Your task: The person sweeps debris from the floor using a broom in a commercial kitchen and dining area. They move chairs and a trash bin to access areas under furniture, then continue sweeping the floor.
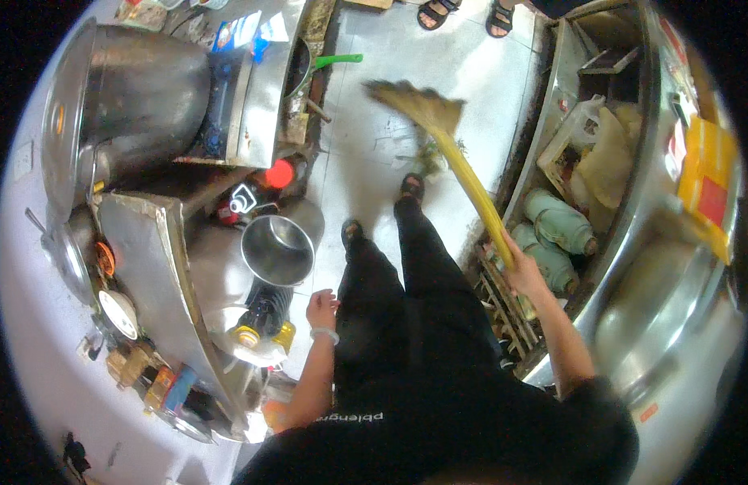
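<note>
My right hand (pixel 524 273) grips the yellow handle of a straw broom (pixel 465 167). The broom slants away from me, and its brown, blurred bristle end is fanned out over the tiled floor (pixel 368 121). Beneath the handle, a small heap of green leafy scraps (pixel 430 159) lies on the floor just past my right foot. Beside my left thigh hangs my left hand (pixel 322 308), fingers loosely curled around nothing, with a pale bracelet at the wrist.
On the left stand a tall steel pot (pixel 278 250), dark bottles (pixel 268 309) and a red-capped container (pixel 279 173). A green-handled pan (pixel 337 59) juts from the shelf. Right, a steel counter's lower shelf (pixel 541 139) holds green-wrapped bundles (pixel 559 221). Another person's sandalled feet (pixel 433 13) are ahead.
</note>
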Demonstrator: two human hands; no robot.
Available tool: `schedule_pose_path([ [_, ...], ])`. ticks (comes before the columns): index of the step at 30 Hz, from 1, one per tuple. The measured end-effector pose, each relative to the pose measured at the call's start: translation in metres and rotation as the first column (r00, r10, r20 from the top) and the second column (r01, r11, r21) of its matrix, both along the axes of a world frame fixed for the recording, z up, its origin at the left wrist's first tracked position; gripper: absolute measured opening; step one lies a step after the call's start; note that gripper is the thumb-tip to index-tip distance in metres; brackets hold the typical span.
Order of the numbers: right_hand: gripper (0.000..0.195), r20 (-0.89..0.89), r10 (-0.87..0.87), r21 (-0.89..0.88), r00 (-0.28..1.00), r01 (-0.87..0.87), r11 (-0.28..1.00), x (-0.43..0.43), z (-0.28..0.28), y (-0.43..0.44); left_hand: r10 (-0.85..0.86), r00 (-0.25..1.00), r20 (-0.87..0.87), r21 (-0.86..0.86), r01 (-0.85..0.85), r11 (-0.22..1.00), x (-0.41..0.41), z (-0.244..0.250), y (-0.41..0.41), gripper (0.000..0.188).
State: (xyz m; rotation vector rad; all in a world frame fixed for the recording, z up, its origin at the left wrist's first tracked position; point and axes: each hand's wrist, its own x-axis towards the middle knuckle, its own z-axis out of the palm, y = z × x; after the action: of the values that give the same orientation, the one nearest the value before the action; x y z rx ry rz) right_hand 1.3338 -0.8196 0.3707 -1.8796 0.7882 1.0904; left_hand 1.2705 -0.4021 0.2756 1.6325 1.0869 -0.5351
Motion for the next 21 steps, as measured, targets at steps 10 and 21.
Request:
schedule_pose_path([
  [10,0.081,0.019,0.715,-0.223,0.699,-0.694,0.684,0.043,-0.222,0.12,0.022,0.989,-0.149,0.057,-0.013,0.998,-0.117,-0.009,0.087,0.019],
  [21,0.084,-0.376,0.798,-0.398,0.472,-0.86,0.32,-0.073,-0.011,0.063,0.092,0.994,-0.059,0.033,-0.09,0.995,-0.232,-0.03,0.205,0.018],
])
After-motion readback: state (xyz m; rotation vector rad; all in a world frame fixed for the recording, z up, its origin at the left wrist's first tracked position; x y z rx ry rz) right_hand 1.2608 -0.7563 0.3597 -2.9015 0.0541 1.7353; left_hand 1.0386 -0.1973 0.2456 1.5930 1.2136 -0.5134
